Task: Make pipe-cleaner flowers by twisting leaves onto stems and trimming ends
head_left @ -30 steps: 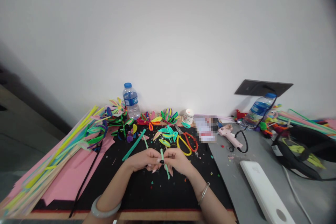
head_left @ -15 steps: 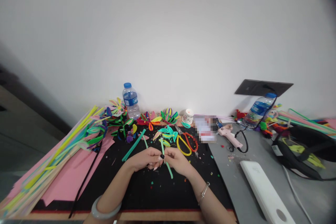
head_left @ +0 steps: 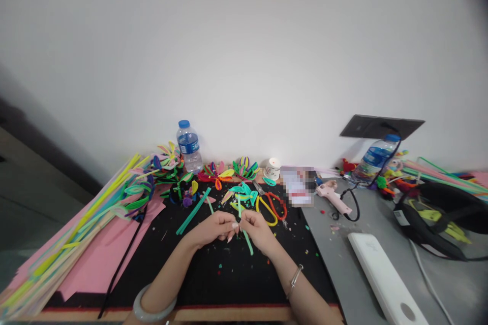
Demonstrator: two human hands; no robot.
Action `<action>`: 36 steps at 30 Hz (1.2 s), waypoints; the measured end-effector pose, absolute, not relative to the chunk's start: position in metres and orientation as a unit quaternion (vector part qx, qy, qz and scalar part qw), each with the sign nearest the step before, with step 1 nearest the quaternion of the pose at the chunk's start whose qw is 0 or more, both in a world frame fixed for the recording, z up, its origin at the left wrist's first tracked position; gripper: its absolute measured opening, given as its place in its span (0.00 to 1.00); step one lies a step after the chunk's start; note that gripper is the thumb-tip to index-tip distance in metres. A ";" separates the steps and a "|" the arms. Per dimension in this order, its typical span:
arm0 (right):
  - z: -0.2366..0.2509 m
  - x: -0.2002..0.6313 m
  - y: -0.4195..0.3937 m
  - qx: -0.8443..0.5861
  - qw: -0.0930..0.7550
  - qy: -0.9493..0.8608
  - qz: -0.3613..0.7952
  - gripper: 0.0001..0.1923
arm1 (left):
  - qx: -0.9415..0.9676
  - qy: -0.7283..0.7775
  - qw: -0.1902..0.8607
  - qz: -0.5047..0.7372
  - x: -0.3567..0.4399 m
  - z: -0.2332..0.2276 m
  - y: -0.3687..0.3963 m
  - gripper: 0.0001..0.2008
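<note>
Head view, lower centre of frame: your left hand and right hand both pinch shut on the thin green fuzzy pipe-cleaner stem above the black felt mat; judged risk, uneven twisting could kink it or let it slip.

Near the person, the black mat lies bare except for small coloured scraps, so a hand can pass there freely. On the far side, the yellow and red scissors, loose petal pieces and a green stick block the way. The left is crowded by long sticks on pink paper. On the right lie a glue gun and a white flat device.
</note>
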State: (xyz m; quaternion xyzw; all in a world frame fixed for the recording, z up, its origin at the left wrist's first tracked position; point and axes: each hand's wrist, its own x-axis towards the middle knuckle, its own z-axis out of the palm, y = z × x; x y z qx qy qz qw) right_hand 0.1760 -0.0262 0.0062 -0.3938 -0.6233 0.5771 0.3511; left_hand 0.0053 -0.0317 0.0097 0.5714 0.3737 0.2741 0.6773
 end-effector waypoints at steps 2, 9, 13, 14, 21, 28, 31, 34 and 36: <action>0.006 0.175 -0.025 -0.402 0.361 -0.615 0.574 0.13 | 0.595 0.380 0.651 0.279 0.006 0.009 -0.031 0.14; 0.003 0.172 -0.025 -0.439 0.392 -0.550 0.592 0.11 | 0.713 0.414 0.477 0.305 0.015 0.014 -0.031 0.18; 0.000 0.172 -0.023 -0.449 0.411 -0.491 0.623 0.12 | 0.752 0.437 0.383 0.313 0.022 0.017 -0.034 0.17; -0.001 0.172 -0.023 -0.448 0.415 -0.481 0.629 0.12 | 0.758 0.437 0.368 0.314 0.023 0.017 -0.034 0.17; -0.003 0.172 -0.022 -0.448 0.414 -0.469 0.638 0.13 | 0.753 0.435 0.370 0.326 0.025 0.016 -0.035 0.17; 0.002 0.180 -0.018 -0.405 0.450 -0.515 0.608 0.12 | 0.590 0.427 0.580 0.365 0.014 0.010 -0.031 0.15; 0.005 0.184 -0.017 -0.373 0.470 -0.574 0.557 0.09 | 0.527 0.387 0.660 0.371 0.010 0.009 -0.031 0.16; 0.008 0.187 -0.018 -0.353 0.425 -0.636 0.538 0.15 | 0.498 0.362 0.693 0.374 0.009 0.010 -0.031 0.16; 0.009 0.188 -0.018 -0.351 0.415 -0.667 0.510 0.13 | 0.493 0.353 0.703 0.372 0.008 0.009 -0.032 0.16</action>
